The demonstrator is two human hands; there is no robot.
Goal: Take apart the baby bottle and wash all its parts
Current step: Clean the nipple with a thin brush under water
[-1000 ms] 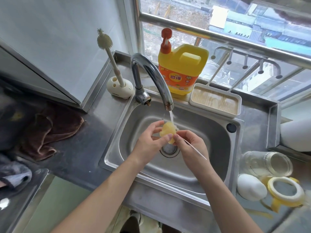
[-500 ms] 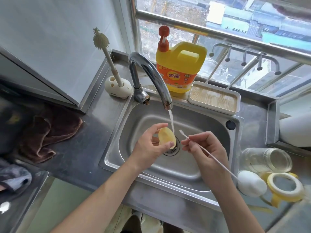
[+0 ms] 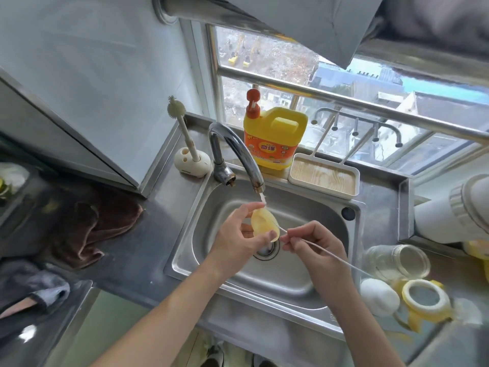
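Note:
My left hand (image 3: 234, 241) holds the yellowish silicone nipple (image 3: 263, 224) over the sink drain, just under the running tap stream (image 3: 262, 199). My right hand (image 3: 316, 246) pinches a thin white straw brush (image 3: 328, 254) whose tip points at the nipple's rim. On the counter to the right lie the clear glass bottle (image 3: 397, 262) on its side, a white cap (image 3: 379, 296) and the yellow collar ring with handles (image 3: 426, 300).
The steel sink (image 3: 288, 276) has a curved faucet (image 3: 235, 149). Behind it stand a yellow detergent jug (image 3: 275, 139), a bottle brush in a holder (image 3: 191, 157) and a white drying rack (image 3: 324, 176). A brown cloth (image 3: 90, 223) lies on the left counter.
The right hand drew the straw brush out of the nipple and away to the right, then brought its tip back near the rim. The view tilted upward.

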